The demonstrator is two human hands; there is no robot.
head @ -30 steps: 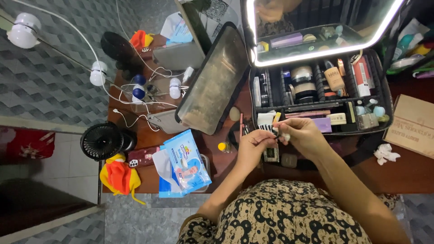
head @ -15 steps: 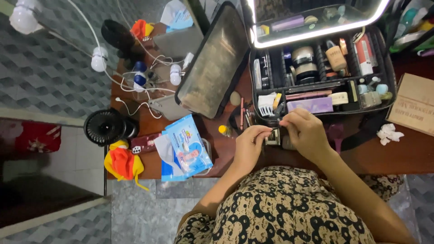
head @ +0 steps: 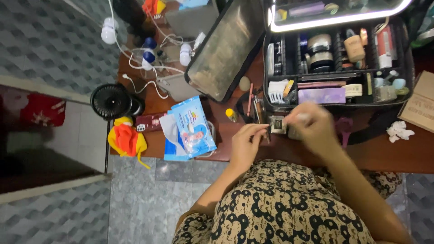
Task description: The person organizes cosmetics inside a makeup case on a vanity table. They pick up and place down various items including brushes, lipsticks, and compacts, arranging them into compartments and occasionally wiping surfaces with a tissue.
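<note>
Silvery small square compact (head: 276, 124) lies on brown table (head: 389, 156), just before black makeup case (head: 405, 54). Looks light, hard, slick, hinge likely fragile; best pinch by side edges. Left hand (head: 247, 143) grip touches its left edge. Right hand (head: 314, 129) blurred, grip state cannot tell. Case compartments hold jars, tubes, purple box (head: 322, 95), white comb (head: 276, 91).
</note>
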